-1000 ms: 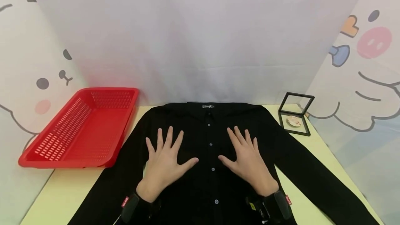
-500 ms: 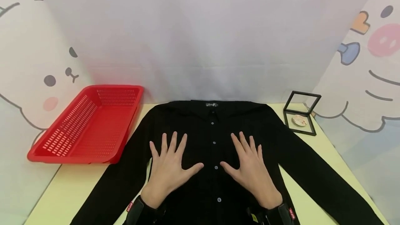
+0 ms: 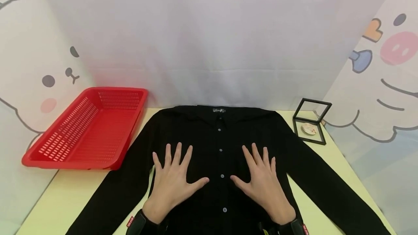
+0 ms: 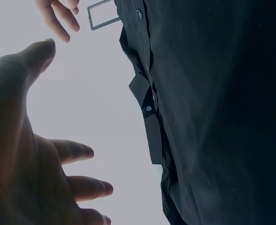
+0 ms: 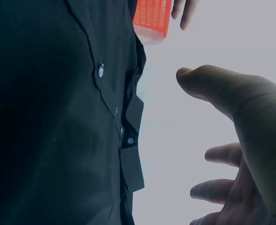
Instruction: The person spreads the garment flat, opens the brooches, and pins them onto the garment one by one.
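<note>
A black button-up shirt [image 3: 204,133] lies spread face up, its collar at the far side and both sleeves angled outward. Over its left half in the head view is my left hand [image 3: 171,184], palm down with fingers spread. My right hand [image 3: 265,188] mirrors it over the other half, beyond the button row. Both wrist views show a gap between hand and cloth: the left hand [image 4: 30,136] and the right hand [image 5: 246,140] hover above the shirt and hold nothing. The shirt's lower hem is out of view.
A red plastic basket [image 3: 94,133] stands at the left, its near corner by the sleeve. At the back right of the pale yellow table [image 3: 62,198] is a black hinged frame [image 3: 310,141] with a small, pale, round object [image 3: 308,128]. White curtains [image 3: 209,39] enclose the table.
Both hands have drawn slightly nearer to me over the shirt, fingers still spread. The head view has shifted a little. Shirt, basket and frame have stayed in place.
</note>
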A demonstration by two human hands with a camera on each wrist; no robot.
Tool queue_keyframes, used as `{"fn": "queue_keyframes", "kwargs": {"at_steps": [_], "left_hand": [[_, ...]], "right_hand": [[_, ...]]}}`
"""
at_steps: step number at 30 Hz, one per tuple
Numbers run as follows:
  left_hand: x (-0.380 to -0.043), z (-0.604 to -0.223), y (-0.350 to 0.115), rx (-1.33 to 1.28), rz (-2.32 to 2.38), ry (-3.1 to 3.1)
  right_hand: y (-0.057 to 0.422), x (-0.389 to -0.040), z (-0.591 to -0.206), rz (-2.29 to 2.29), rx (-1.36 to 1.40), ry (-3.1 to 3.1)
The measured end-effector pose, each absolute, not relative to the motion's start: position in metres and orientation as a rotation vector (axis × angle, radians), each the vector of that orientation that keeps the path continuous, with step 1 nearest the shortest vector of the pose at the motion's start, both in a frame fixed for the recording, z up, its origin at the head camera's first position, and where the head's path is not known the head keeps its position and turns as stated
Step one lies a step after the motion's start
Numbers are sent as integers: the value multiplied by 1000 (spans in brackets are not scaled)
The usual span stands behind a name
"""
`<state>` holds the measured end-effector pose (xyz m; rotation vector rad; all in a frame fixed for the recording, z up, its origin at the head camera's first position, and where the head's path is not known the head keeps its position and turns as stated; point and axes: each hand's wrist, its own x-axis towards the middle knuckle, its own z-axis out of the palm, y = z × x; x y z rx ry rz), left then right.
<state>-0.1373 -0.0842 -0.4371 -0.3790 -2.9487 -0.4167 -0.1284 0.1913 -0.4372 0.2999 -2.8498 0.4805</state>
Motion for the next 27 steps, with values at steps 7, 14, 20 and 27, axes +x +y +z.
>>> {"fn": "queue_keyframes", "kwargs": {"at_steps": [7,14,20,27], "left_hand": [[-138,-437,-87,-387,-407,-2939],[-135,-439,-84,-387,-436,-2983],[-133,-443,-83,-367,-423,-2995],[-132,-445,-82,-374,-402,-2982]], "right_hand": [[188,-127,-442,489,302,-2886],[186,-128,-447,458,328,-2889],[185,-127,-449,393,335,-2885],[186,-127,-448,365,342,-2873]]}}
